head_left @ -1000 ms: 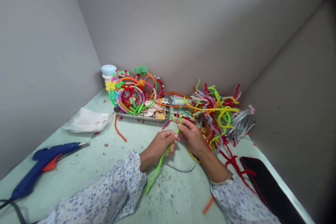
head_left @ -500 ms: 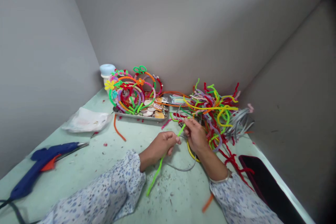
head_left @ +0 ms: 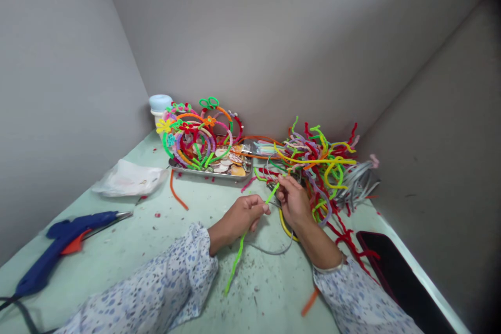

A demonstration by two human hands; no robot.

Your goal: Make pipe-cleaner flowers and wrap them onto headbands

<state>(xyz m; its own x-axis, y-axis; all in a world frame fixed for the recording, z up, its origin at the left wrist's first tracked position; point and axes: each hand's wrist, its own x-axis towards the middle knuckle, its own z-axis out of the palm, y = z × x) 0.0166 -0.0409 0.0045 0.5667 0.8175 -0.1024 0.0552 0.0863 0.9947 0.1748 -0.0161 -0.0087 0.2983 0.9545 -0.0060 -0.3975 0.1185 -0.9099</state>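
A bright green pipe cleaner (head_left: 236,263) runs slantwise through both hands above the table. My left hand (head_left: 245,215) is closed around its middle, and the long tail hangs down below the fingers toward me. Near the upper end, my right hand (head_left: 291,199) pinches the same strip between thumb and fingertips. A short stretch of green shows between the two hands. Under them lies a thin grey loop (head_left: 276,253), partly hidden by the hands. A yellow curved strip (head_left: 286,228) lies beside the right wrist.
A metal tray (head_left: 211,173) holds shells and several decorated pipe-cleaner hoops (head_left: 195,135). Loose pipe cleaners (head_left: 321,162) are heaped behind my right hand. A blue glue gun (head_left: 66,245) and plastic bag (head_left: 131,178) lie left, a phone (head_left: 399,271) right. Walls enclose the back.
The hanging tail of the green pipe cleaner has swung slightly to the right. My right hand has shifted a little to the right; my left hand has hardly moved.
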